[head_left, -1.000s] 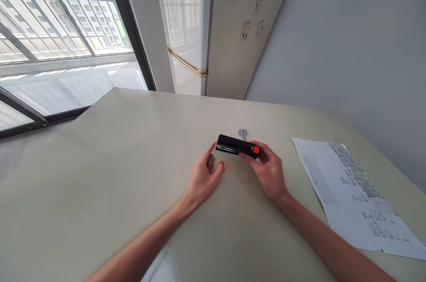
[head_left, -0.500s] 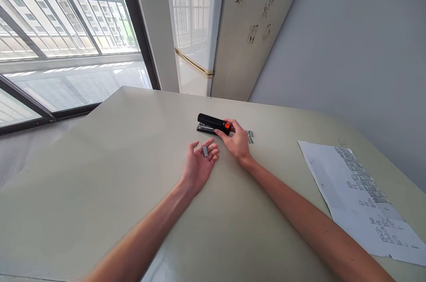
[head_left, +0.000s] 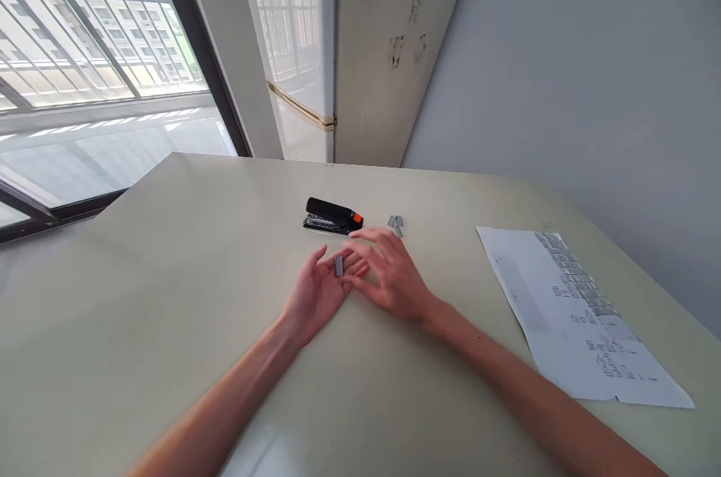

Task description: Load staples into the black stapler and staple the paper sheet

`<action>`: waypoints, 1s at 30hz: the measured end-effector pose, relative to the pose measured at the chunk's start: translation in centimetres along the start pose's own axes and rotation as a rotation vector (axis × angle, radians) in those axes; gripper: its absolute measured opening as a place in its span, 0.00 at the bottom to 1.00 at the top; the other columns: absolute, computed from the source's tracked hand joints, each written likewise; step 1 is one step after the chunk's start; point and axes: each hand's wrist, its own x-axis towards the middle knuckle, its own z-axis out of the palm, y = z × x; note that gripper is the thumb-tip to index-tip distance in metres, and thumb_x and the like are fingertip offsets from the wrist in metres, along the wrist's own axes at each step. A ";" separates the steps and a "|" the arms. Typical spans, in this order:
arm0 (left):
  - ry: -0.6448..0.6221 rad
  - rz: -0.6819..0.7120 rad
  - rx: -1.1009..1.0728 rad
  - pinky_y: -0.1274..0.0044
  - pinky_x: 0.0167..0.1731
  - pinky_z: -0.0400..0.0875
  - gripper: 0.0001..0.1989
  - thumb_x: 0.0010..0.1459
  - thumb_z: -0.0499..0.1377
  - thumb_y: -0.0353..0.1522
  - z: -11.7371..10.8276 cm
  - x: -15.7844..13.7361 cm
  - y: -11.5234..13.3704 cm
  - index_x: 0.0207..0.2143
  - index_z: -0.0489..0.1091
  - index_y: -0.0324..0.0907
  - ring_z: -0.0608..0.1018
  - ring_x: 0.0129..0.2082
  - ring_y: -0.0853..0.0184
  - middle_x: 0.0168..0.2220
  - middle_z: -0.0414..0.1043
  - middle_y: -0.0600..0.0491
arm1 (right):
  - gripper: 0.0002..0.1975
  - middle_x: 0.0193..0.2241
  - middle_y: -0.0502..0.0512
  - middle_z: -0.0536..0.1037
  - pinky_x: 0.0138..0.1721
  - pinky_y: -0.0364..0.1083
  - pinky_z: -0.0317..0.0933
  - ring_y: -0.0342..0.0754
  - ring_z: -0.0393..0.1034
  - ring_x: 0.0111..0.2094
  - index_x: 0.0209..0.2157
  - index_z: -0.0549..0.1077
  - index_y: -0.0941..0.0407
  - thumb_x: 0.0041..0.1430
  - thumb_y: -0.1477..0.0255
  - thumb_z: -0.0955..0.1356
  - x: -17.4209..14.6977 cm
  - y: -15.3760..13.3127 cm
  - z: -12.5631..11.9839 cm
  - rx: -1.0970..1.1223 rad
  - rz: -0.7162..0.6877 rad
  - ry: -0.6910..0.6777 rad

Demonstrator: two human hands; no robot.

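Observation:
My left hand [head_left: 318,293] lies palm up, its fingers stretched out, and bears a small grey strip of staples [head_left: 339,266] across them. Just to its right, my right hand [head_left: 391,274] is open with fingers apart, the tips close to the left fingers and the strip. Whether it touches them I cannot tell. A black stapler [head_left: 332,215] with an orange-red patch at its right end lies on the table beyond both hands. Several more grey staple strips [head_left: 396,222] lie right of the stapler.
On the right of the pale table [head_left: 169,297] lies a printed white sheet [head_left: 526,297] with a row of grey strips along its upper right edge. A fridge [head_left: 372,86] stands behind the table, beside a grey wall [head_left: 563,64]. Glazed sliding doors [head_left: 200,49] are at left.
My right hand has let go of the stapler and come back toward my left palm. The stapler now rests on the table. The camera view has shifted slightly right.

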 end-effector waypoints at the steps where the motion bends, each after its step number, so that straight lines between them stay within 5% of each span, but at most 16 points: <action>1: -0.031 -0.031 0.009 0.70 0.49 0.78 0.24 0.75 0.49 0.36 0.1 0.0 -0.3 0.58 0.73 0.26 0.82 0.53 0.54 0.51 0.80 0.33 | 0.21 0.60 0.63 0.75 0.63 0.63 0.64 0.60 0.65 0.65 0.63 0.69 0.51 0.72 0.65 0.68 -0.4 -0.2 -0.3 -0.034 -0.021 -0.048; 5: -0.102 -0.118 0.035 0.74 0.39 0.78 0.25 0.76 0.47 0.38 0.3 -0.4 -1.4 0.55 0.75 0.27 0.84 0.45 0.58 0.48 0.81 0.35 | 0.14 0.52 0.62 0.81 0.59 0.58 0.66 0.58 0.70 0.60 0.56 0.75 0.55 0.73 0.66 0.67 -1.2 -1.0 -1.1 -0.105 -0.040 -0.045; 10: -0.124 -0.173 0.165 0.67 0.54 0.76 0.26 0.76 0.50 0.41 0.8 -0.8 -1.8 0.56 0.75 0.28 0.82 0.52 0.54 0.53 0.80 0.35 | 0.14 0.51 0.60 0.82 0.57 0.55 0.66 0.55 0.74 0.55 0.56 0.75 0.55 0.73 0.67 0.68 -3.5 0.6 -5.2 -0.130 -0.042 0.003; 15: -0.078 -0.159 0.297 0.62 0.63 0.69 0.24 0.74 0.52 0.41 1.2 -0.6 -1.6 0.55 0.77 0.30 0.78 0.61 0.48 0.58 0.77 0.34 | 0.15 0.51 0.57 0.81 0.53 0.59 0.69 0.59 0.75 0.52 0.52 0.79 0.47 0.68 0.57 0.71 -11.3 9.2 -14.3 -0.325 0.432 0.191; 18: -0.082 -0.151 0.341 0.64 0.61 0.72 0.23 0.74 0.53 0.41 1.2 -0.4 -1.4 0.52 0.79 0.32 0.80 0.57 0.50 0.56 0.79 0.36 | 0.18 0.51 0.62 0.81 0.47 0.59 0.68 0.61 0.76 0.49 0.48 0.81 0.48 0.66 0.51 0.69 -16.8 14.2 -19.7 -0.444 0.758 0.220; 21: -0.093 -0.150 0.363 0.66 0.57 0.74 0.22 0.74 0.53 0.41 1.1 -0.4 -1.3 0.50 0.80 0.33 0.83 0.52 0.53 0.52 0.81 0.38 | 0.25 0.51 0.69 0.80 0.45 0.63 0.67 0.66 0.76 0.46 0.49 0.80 0.53 0.66 0.48 0.66 -21.2 17.1 -23.0 -0.529 0.902 0.219; 25: -0.090 -0.142 0.387 0.68 0.53 0.76 0.21 0.74 0.55 0.41 0.9 -0.4 -1.2 0.49 0.81 0.35 0.83 0.46 0.58 0.48 0.82 0.41 | 0.32 0.51 0.71 0.79 0.49 0.66 0.66 0.71 0.73 0.54 0.50 0.79 0.55 0.66 0.44 0.60 -24.7 19.0 -24.7 -0.634 0.982 0.180; 30: -0.099 -0.132 0.404 0.68 0.52 0.77 0.20 0.72 0.57 0.42 0.5 -0.3 -1.2 0.50 0.81 0.35 0.82 0.44 0.58 0.45 0.81 0.42 | 0.34 0.52 0.78 0.79 0.56 0.65 0.64 0.72 0.67 0.62 0.53 0.78 0.60 0.68 0.46 0.60 -25.3 18.7 -24.5 -0.639 0.994 0.152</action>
